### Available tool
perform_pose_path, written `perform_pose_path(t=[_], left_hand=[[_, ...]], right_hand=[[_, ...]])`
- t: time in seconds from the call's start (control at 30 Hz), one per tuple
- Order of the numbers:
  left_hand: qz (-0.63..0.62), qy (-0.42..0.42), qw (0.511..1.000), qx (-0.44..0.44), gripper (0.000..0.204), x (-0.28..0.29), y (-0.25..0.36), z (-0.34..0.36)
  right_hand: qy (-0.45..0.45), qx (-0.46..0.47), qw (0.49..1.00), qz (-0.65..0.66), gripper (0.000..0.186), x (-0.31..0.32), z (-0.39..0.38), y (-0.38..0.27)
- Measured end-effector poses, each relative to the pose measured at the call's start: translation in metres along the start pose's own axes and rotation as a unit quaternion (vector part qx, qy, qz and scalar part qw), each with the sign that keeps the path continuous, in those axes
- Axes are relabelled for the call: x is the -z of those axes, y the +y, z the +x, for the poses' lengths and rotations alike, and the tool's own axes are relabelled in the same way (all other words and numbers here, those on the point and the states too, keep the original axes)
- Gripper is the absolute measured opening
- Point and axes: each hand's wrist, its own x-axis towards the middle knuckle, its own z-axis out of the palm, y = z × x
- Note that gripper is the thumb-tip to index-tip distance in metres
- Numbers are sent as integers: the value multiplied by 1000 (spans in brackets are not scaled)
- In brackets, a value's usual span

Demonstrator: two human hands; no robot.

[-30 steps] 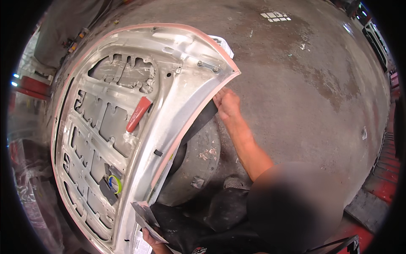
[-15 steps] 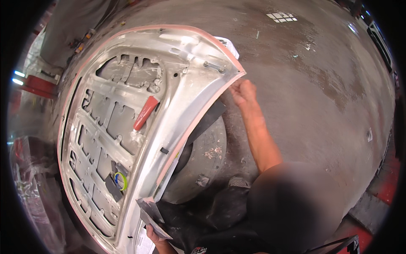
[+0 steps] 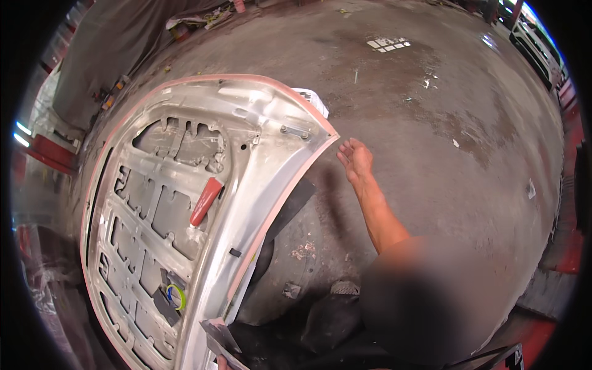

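Observation:
A bare-metal car hood (image 3: 229, 206) with a pinkish-edged rim lies underside up at left, its inner frame full of cutouts. My right hand (image 3: 357, 161) is open, fingers stretched toward the hood's right corner, with a small gap between them. At the lower edge, my left hand (image 3: 222, 362), mostly cut off, holds a flat grey plate (image 3: 221, 338) with pink smears beside the hood's near edge. A red tube (image 3: 206, 202) and a green tape roll (image 3: 183, 296) rest on the hood's inner frame.
A worn grey tire (image 3: 302, 237) lies under the hood's right side. Dark cloth (image 3: 333, 317) covers my legs. A grey drape (image 3: 98, 68) hangs at the far left, and a vehicle (image 3: 531, 54) stands at the far right. The concrete floor (image 3: 444, 185) is stained.
My right hand has come away from the hood's corner edge and its fingers have opened out. The view has shifted, so the hood sits lower; my left hand keeps the grey plate.

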Motion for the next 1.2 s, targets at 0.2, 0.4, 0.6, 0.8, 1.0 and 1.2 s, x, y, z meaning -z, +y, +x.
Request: perform_pose_path(t=[0.2, 0.4, 0.6, 0.8, 1.0, 1.2], left_hand=[[15, -14, 1000, 13, 54, -35, 3, 15], [31, -40, 998, 21, 59, -66, 6, 25], [46, -72, 996, 19, 65, -97, 16, 25], [64, -161, 985, 1, 71, -149, 21, 22], [102, -352, 930, -20, 74, -228, -11, 31], [135, -319, 933, 97, 63, -283, -32, 17]], right_hand=[[-35, -39, 998, -40, 38, 18, 10, -8], [-57, -37, 996, -66, 30, 11, 4, -8], [-36, 27, 999, -13, 24, 5, -40, 1], [-231, -64, 969, -65, 23, -11, -153, 64], [-570, 81, 804, -152, 52, -39, -221, 66], [-442, -81, 881, -150, 44, -31, -239, 61]])
